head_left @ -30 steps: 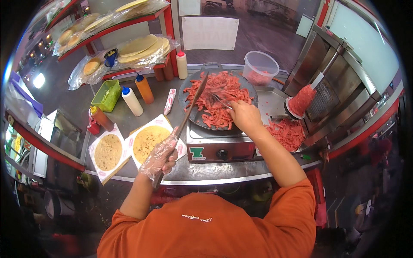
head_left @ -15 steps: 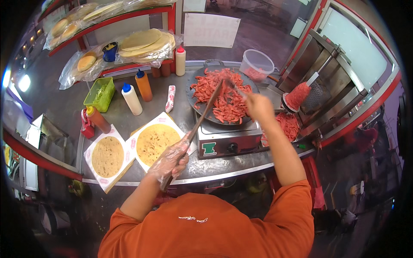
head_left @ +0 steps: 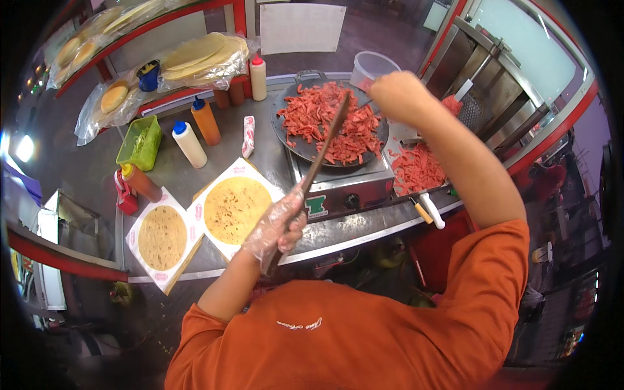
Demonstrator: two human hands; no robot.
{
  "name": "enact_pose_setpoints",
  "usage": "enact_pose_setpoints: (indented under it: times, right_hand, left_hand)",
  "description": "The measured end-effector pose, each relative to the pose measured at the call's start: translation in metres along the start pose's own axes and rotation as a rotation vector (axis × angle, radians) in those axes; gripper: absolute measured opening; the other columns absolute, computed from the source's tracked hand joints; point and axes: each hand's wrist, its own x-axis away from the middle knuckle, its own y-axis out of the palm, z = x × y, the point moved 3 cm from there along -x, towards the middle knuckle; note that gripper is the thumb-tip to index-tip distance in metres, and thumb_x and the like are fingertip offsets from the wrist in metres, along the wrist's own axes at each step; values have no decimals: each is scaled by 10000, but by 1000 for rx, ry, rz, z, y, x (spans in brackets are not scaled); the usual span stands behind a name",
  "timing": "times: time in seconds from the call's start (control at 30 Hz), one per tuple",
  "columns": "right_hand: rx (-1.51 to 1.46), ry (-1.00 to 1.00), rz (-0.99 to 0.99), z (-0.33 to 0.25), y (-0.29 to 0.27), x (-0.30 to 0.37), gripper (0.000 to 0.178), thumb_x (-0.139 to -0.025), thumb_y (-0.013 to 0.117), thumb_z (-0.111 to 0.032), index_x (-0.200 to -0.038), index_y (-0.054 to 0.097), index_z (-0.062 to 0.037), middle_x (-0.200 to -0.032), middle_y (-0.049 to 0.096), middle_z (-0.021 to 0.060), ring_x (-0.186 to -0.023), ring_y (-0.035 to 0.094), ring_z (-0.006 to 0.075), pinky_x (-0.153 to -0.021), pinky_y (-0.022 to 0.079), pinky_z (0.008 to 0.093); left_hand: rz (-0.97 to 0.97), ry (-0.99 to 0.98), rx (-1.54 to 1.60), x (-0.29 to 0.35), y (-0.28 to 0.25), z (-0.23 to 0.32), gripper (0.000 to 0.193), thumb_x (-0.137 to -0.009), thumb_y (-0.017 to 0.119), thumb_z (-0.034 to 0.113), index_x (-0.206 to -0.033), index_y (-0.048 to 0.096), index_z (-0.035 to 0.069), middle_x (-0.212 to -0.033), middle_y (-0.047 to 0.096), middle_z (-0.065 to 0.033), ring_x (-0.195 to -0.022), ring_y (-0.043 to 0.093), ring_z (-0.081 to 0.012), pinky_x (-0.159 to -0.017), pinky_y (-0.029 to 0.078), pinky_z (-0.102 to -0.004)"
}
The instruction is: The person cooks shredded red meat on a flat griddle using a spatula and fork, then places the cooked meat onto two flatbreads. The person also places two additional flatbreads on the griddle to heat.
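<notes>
My left hand (head_left: 278,224), in a clear plastic glove, is wrapped round a long, flat wooden stick (head_left: 323,146). The stick slants up to the right, its far end over the red meat strips (head_left: 309,114) heaped on a round, dark pan (head_left: 286,134). At the pan's right edge, my bare right hand (head_left: 402,97) is closed on a thin tool (head_left: 368,103) that points left toward the meat. Most of that tool is hidden, so its kind cannot be made out. Beneath the pan is a metal gas stove (head_left: 374,192).
Two flatbreads (head_left: 238,209) on papers lie left. Behind them stand squeeze bottles (head_left: 190,144) and a green tub (head_left: 140,143). More red strips (head_left: 416,168) lie right, beside white and yellow handles (head_left: 431,211). A clear tub (head_left: 374,65) and a vertical grill (head_left: 484,84) stand farther back.
My right hand has risen and moved away to the right of the pan's middle, elbow out. Handles at the counter's right edge now show. The left hand keeps its hold; the whole view has shifted slightly.
</notes>
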Motion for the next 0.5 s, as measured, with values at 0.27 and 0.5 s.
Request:
enact_pose_setpoints:
  times: [0.27,0.5]
  right_hand:
    - [-1120,50,27,85,121,92,287,-995,748,-278,-1118,753,-18,-884,746,113,-823,713,196,-772,571,369]
    - [-1282,178,63,60,234,67,363,-1035,700,-352,-1126,771,-8,-840,720,82,-719,674,148,-650,542,336]
  left_hand:
    - [166,178,79,57,-12,-37,589,-1114,574,384,-1646,375,228,-700,473,23,-382,349,-28,-319,311,-196]
    - [247,68,67,-2,26,-88,633,-1109,577,410,-1670,336,244,-701,463,27,-387,344,-36,-335,298,-204]
